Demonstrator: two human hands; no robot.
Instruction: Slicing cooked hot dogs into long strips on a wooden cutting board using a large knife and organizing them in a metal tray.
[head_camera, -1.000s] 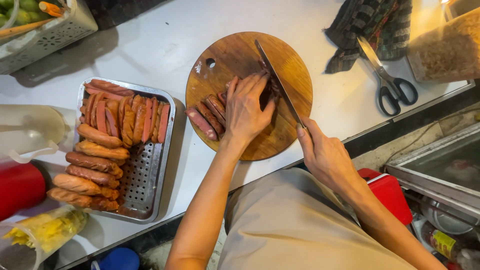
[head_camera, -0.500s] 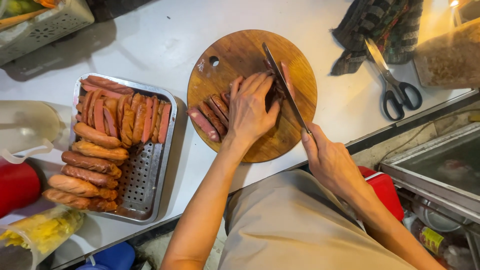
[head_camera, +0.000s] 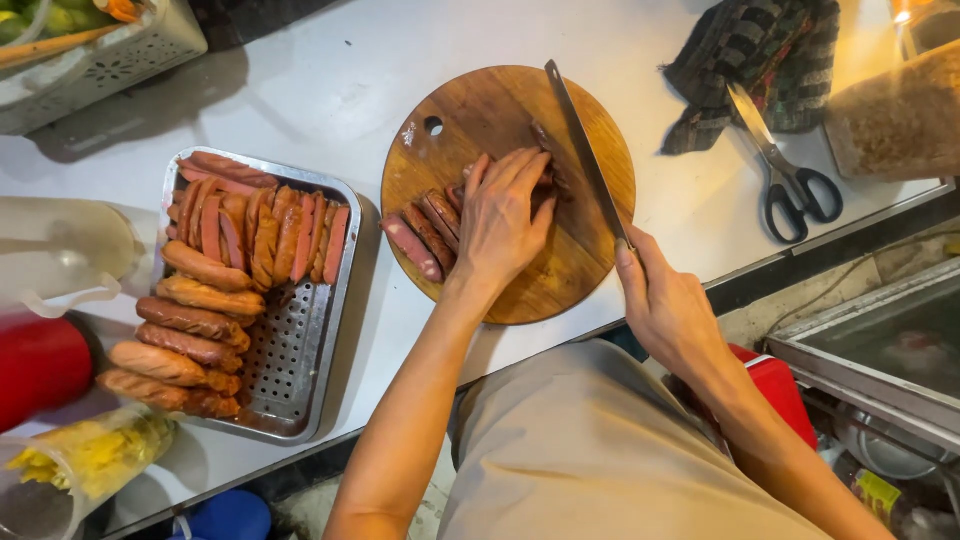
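So this is a sausage-slicing setup on a white counter (head_camera: 330, 90). The left hand (head_camera: 503, 222) is lying flat with fingers together, pressing down on a sausage (head_camera: 548, 172) in the middle of a round wooden cutting board (head_camera: 500, 105). The right hand (head_camera: 668, 305) is wrapped tight around the handle of a long knife (head_camera: 585, 155), and the blade is running along the sausage just beside the left fingertips, looking like it's splitting it lengthwise.

Progress-wise, I'd say it's roughly halfway, maybe a bit less. A few cut halves (head_camera: 425, 235) are already lying on the left side of the board, right next to the left hand, pink cut faces showing. Over in the perforated metal tray (head_camera: 300, 365) to the left, the upper part is holding a packed row of split pieces (head_camera: 265, 225), while the lower part is holding a stack of whole sausages (head_camera: 185, 330) that look uncut. So those whole ones are what's left, plus the one under the knife.

Other stuff sitting around: black-handled scissors (head_camera: 790, 180) and a dark checked cloth (head_camera: 760, 65) to the right of the board, a white basket (head_camera: 95, 60) at the top left corner, and a red bottle (head_camera: 40, 365) plus a clear cup with something yellow (head_camera: 85, 460) at the left edge.
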